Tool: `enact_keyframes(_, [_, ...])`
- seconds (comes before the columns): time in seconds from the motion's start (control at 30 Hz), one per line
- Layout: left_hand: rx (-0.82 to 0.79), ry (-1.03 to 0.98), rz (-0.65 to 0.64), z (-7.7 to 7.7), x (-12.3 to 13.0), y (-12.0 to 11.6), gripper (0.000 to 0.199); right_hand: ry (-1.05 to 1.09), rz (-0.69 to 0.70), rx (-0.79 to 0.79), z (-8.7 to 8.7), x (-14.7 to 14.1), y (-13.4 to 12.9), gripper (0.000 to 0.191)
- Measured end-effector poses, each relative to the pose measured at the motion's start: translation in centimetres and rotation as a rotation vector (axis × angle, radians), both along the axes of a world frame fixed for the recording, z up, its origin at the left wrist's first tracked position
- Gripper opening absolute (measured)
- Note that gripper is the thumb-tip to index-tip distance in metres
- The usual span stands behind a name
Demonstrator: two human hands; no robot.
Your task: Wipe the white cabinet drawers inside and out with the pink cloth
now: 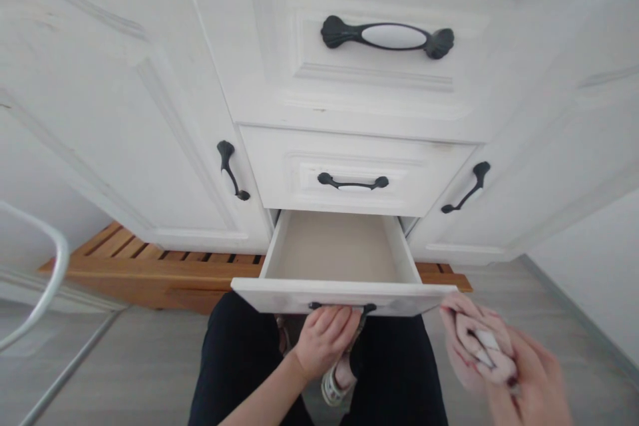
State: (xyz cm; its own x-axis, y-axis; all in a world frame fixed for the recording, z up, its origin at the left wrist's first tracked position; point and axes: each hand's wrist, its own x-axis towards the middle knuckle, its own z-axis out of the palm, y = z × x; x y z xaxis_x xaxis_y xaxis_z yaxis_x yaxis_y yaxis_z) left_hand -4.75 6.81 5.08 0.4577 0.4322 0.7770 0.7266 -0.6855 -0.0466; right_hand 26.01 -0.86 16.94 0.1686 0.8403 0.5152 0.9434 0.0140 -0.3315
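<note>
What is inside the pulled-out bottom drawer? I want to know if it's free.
The bottom drawer shows only its bare beige floor; its rear part is hidden under the drawer above.

Left hand (pixel 324 339) grips drawer handle (pixel 367 308); right hand (pixel 529 379) perhaps clutches cloth (pixel 482 346).

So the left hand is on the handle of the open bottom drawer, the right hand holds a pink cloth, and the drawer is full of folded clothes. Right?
Not quite. The head view shows the bottom drawer open but bare inside, with no folded clothes. The rest stands: the left hand grips its handle, and the right hand holds a pink cloth.
</note>
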Motion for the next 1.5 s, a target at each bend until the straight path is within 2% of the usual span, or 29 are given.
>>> enact_keyframes(0.1, [-0.082, 0.001, 0.064, 1.2, 0.1, 2.4, 0.04, 0.067, -0.09, 0.155, -0.4, -4.6, 5.2, 0.049])
enact_keyframes(0.2, [-0.16, -0.103, 0.17, 1.3, 0.0, 2.9, 0.047, 0.03, -0.074, 0.17, -2.3, -7.3, 10.3, 0.055])
enact_keyframes(0.23, [-0.186, -0.155, 0.207, 0.7, -0.1, 2.5, 0.048, 0.007, -0.05, 0.162, -3.0, -8.0, 11.7, 0.056])
enact_keyframes(0.3, [-0.26, -0.236, 0.264, -1.5, -0.4, 0.7, 0.051, -0.019, 0.026, 0.151, -3.9, -9.4, 13.7, 0.057])
enact_keyframes(0.4, [-0.487, -0.192, 0.274, -6.8, -0.7, -2.9, 0.061, -0.035, 0.164, 0.125, -4.1, -11.7, 16.1, 0.055])
enact_keyframes(0.47, [-0.717, -0.12, 0.292, -10.2, -0.8, -5.0, 0.068, -0.066, 0.214, 0.147, -3.7, -13.5, 17.7, 0.054])
enact_keyframes(0.53, [-1.146, 0.017, 0.234, -12.4, -0.8, -6.0, 0.073, -0.12, 0.269, 0.245, -3.7, -15.6, 19.4, 0.052])
enact_keyframes(0.6, [-1.449, 0.096, 0.119, -13.3, -0.8, -5.9, 0.075, -0.195, 0.357, 0.404, -4.1, -18.0, 21.0, 0.051])
enact_keyframes(0.67, [-1.583, 0.052, 0.073, -13.3, -1.1, -5.3, 0.066, -0.261, 0.452, 0.526, -4.6, -20.7, 22.4, 0.051])
enact_keyframes(0.77, [-1.683, -0.034, 0.156, -13.4, -1.5, -4.4, 0.047, -0.311, 0.656, 0.528, -4.8, -25.3, 23.7, 0.05])
enact_keyframes(0.9, [-1.757, -0.017, 0.248, -15.1, -1.7, -4.2, 0.036, -0.423, 0.999, 0.468, -3.3, -31.1, 24.8, 0.045])
enact_keyframes(1.0, [-1.761, -0.008, 0.245, -16.6, -1.7, -4.2, 0.031, -0.541, 1.07, 0.441, -1.9, -33.0, 25.4, 0.032])
enact_keyframes(1.1, [-1.769, -0.006, 0.274, -17.8, -1.6, -4.0, 0.028, -0.558, 1.058, 0.389, -1.2, -31.4, 25.4, 0.026])
enact_keyframes(1.2, [-1.769, -0.032, 0.297, -18.7, -1.5, -3.9, 0.028, -0.514, 1.004, 0.362, -1.3, -26.9, 24.8, 0.022])
enact_keyframes(1.33, [-1.771, -0.075, 0.305, -19.4, -1.5, -4.0, 0.025, -0.574, 0.883, 0.392, -1.7, -18.6, 24.2, 0.027])
enact_keyframes(1.5, [-1.774, -0.097, 0.31, -19.4, -1.8, -4.1, 0.026, -0.681, 0.695, 0.39, -1.8, -6.8, 23.3, 0.036])
